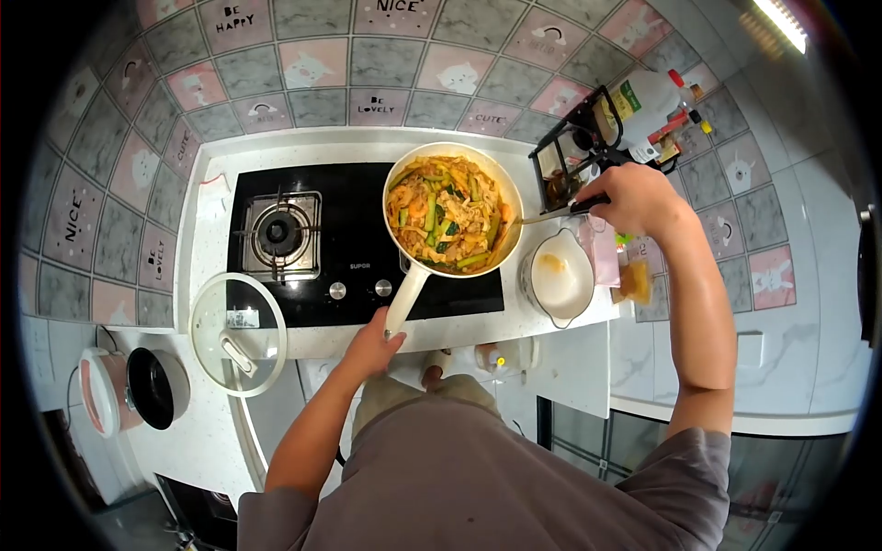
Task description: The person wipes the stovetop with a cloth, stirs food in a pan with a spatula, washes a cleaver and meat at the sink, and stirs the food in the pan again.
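A cream pan (405,301) full of cooked food (447,216), with green vegetable pieces and orange bits, is over the right side of the black stove. My left hand (373,343) is closed round the end of the pan's handle. Off to the right, my right hand (636,200) grips the dark handle of a utensil (548,215), whose far end reaches the pan's right rim. Just below that utensil stands a white bowl (562,279) with a brownish stain inside.
A glass lid (238,334) lies at the counter's left front edge, near a bare burner (278,235). Bottles (643,106) and a black rack (579,147) stand at the back right. A dark pot (157,387) is at the lower left.
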Demonstrator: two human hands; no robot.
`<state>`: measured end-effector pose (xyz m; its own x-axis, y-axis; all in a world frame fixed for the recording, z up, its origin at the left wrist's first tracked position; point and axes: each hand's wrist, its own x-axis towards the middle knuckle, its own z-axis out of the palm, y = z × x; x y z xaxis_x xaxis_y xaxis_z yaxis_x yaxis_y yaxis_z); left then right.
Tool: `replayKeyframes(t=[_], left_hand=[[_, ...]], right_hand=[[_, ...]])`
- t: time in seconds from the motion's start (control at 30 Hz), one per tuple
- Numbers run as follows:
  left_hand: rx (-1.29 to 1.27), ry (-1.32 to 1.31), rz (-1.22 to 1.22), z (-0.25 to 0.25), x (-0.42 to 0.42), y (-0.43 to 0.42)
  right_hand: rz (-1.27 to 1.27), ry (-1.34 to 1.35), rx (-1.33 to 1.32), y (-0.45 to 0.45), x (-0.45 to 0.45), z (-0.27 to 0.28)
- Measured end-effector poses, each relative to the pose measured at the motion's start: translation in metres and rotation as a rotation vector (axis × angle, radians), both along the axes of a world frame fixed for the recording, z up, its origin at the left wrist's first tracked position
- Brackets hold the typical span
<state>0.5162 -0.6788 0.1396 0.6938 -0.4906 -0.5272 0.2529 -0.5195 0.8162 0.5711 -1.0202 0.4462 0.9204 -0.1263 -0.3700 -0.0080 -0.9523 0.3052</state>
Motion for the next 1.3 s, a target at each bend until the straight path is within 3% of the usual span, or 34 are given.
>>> replayKeyframes(t=[0.13, 0.27, 0.47, 0.57, 0.67, 0.7, 0.83, 0.9, 1.03, 1.17, 1.3], left_hand=[[-0.017, -0.001, -0.001, -0.004, 0.000, 0.000], [-0.001, 0.013, -0.004, -0.001, 0.001, 0.000], [-0.054, -0.060, 0.002, -0.029, -0.002, 0.001], [-0.040, 0.000, 0.014, -0.016, 0.000, 0.000], [-0.042, 0.021, 0.013, -0.005, 0.001, 0.000], [-0.042, 0.020, 0.013, -0.006, 0.001, 0.000], [-0.028, 0.011, 0.005, -0.010, 0.001, 0.000], [-0.018, 0.016, -0.001, -0.009, 0.001, 0.002], [-0.012, 0.004, -0.018, -0.007, 0.001, 0.001], [-0.027, 0.040, 0.015, -0.003, 0.001, 0.000], [-0.026, 0.031, 0.010, -0.003, 0.002, 0.000]], right_hand=[[-0.043, 0.087, 0.049, 0.017, 0.005, 0.004], [0.045, 0.121, 0.130, 0.008, 0.018, -0.048], [0.060, 0.083, 0.120, 0.022, 0.019, -0.016], [-0.005, 0.097, 0.197, 0.038, 0.023, 0.004], [0.000, 0.150, 0.295, 0.048, 0.032, -0.006], [-0.110, 0.212, 0.310, 0.059, 0.035, -0.010], [0.050, 0.101, 0.264, 0.056, 0.042, -0.033], [-0.129, 0.190, 0.338, 0.061, 0.044, -0.014], [-0.177, 0.193, 0.379, 0.070, 0.052, -0.004], [-0.123, 0.227, 0.349, 0.061, 0.069, -0.051], [-0.100, 0.191, 0.410, 0.044, 0.065, -0.060]])
